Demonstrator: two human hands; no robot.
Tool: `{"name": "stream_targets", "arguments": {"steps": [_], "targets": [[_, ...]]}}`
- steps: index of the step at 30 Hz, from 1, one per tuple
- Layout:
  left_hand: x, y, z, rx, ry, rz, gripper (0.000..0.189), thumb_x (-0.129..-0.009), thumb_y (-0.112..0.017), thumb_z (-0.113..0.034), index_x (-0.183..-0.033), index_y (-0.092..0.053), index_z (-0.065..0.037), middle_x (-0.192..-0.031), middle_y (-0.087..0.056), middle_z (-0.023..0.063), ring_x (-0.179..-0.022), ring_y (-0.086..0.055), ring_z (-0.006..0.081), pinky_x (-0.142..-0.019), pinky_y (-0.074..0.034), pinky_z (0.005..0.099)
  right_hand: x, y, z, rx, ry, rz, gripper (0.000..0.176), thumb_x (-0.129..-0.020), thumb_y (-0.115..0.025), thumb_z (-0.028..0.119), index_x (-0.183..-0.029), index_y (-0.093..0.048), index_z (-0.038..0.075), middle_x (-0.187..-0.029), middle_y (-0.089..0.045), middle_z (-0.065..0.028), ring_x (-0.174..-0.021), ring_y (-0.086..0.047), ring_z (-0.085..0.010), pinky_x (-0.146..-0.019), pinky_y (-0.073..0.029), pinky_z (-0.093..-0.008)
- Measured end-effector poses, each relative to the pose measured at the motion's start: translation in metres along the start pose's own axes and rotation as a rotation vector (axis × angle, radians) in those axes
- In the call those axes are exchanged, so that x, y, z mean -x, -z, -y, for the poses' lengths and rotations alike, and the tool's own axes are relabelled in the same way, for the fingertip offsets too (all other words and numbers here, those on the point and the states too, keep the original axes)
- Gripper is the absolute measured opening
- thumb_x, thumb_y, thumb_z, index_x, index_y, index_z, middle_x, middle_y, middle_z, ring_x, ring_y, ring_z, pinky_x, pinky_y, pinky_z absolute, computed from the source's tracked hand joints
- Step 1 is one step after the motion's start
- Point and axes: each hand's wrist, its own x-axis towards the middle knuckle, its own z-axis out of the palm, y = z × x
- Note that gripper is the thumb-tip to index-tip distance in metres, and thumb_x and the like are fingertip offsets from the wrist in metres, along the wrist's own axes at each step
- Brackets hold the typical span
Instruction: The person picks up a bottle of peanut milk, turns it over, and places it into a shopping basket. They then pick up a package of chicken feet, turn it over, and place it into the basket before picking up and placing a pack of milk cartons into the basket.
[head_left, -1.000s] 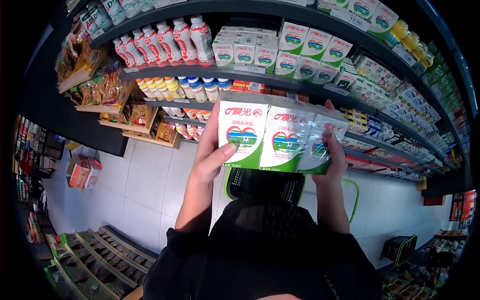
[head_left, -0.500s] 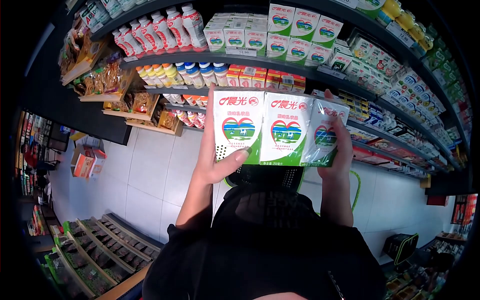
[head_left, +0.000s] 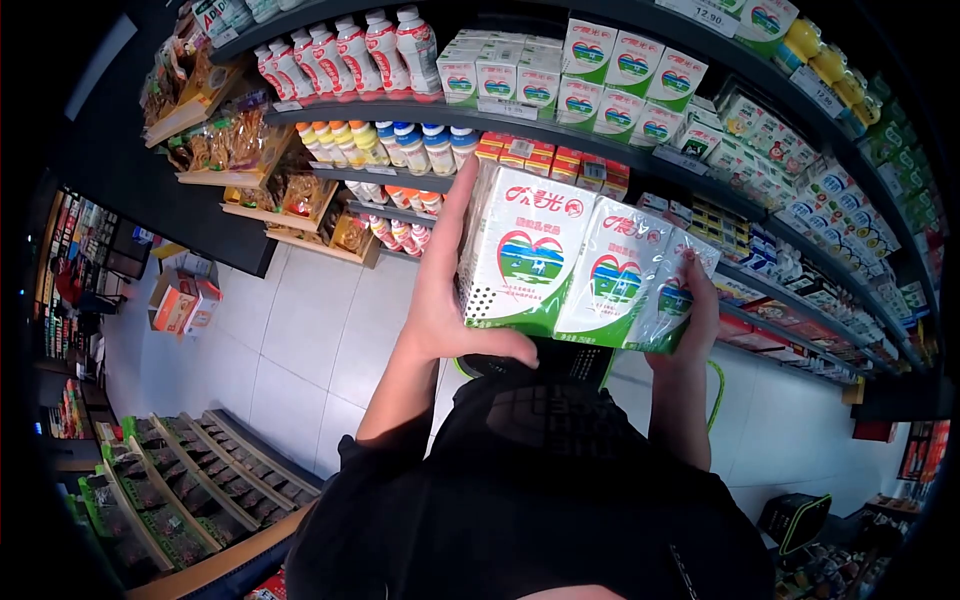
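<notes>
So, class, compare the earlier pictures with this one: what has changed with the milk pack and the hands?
The milk pack has tilted, its right end dipping. The left hand slid its thumb off the front face to under the bottom edge. Both hands hold on as before, the right hand at the right end.

1. A black top (head_left: 530, 500) covers the chest and shoulders, matte and loosely creased.
2. Its sleeves (head_left: 345, 480) stop short of the forearms, which are uncovered.
3. The left hand (head_left: 445, 300) and the right hand (head_left: 690, 320) are bare.
</notes>
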Motion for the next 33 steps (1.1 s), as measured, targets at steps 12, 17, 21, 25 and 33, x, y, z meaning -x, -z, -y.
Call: {"name": "stream_targets", "arguments": {"steps": [12,17,21,25,33], "targets": [[0.025,-0.031,0.043,0.193,0.241,0.195,0.114,-0.049,-0.094,-0.030,-0.138,-0.031,0.001,-0.133,-0.049,0.0159,-0.124,-0.045,0.0262,-0.106,-0.032,0.0395,0.007,-0.022,-0.034,-0.597,-0.347,0.362,0.061,-0.095,-0.039,0.049,-0.142,-0.036,0.009,-0.141,-0.044,-0.0105,-0.128,-0.043,-0.0285,-0.105,-0.034,-0.0489],[0.008,-0.048,0.040,0.371,0.142,0.196,0.066,-0.062,-0.082,-0.018,-0.119,-0.055,0.002,-0.113,-0.062,0.0098,-0.102,-0.059,0.0186,-0.089,-0.047,0.0331,0.014,-0.019,-0.042,-0.630,-0.496,0.131,0.066,-0.094,-0.034,0.055,-0.140,-0.039,0.008,-0.137,-0.047,-0.0162,-0.117,-0.052,-0.0347,-0.093,-0.045,-0.0528],[0.009,-0.058,0.032,0.500,0.244,0.057,0.093,-0.065,-0.077,-0.012,-0.137,-0.021,0.003,-0.126,-0.047,0.0157,-0.114,-0.050,0.0228,-0.096,-0.042,0.0360,0.010,-0.004,-0.053,-0.636,-0.641,0.450,0.077,-0.090,-0.032,0.065,-0.140,-0.038,0.007,-0.132,-0.048,-0.0224,-0.099,-0.059,-0.0428,-0.076,-0.049,-0.0609],[0.010,-0.062,0.024,0.587,0.270,0.017,0.092,-0.067,-0.074,-0.010,-0.137,-0.016,0.002,-0.127,-0.044,0.0164,-0.116,-0.048,0.0240,-0.098,-0.041,0.0372,0.014,-0.006,-0.047,-0.684,-0.784,0.287,0.081,-0.089,-0.032,0.069,-0.141,-0.035,0.007,-0.132,-0.048,-0.0238,-0.097,-0.059,-0.0476,-0.074,-0.049,-0.0629],[0.003,-0.060,0.010,0.651,0.352,-0.047,0.090,-0.068,-0.074,-0.014,-0.138,-0.020,0.000,-0.128,-0.044,0.0159,-0.117,-0.048,0.0239,-0.098,-0.041,0.0381,0.011,-0.002,-0.045,-0.532,-0.814,0.336,0.086,-0.087,-0.032,0.072,-0.141,-0.034,0.006,-0.127,-0.051,-0.0262,-0.090,-0.059,-0.0542,-0.066,-0.052,-0.0618]]}}
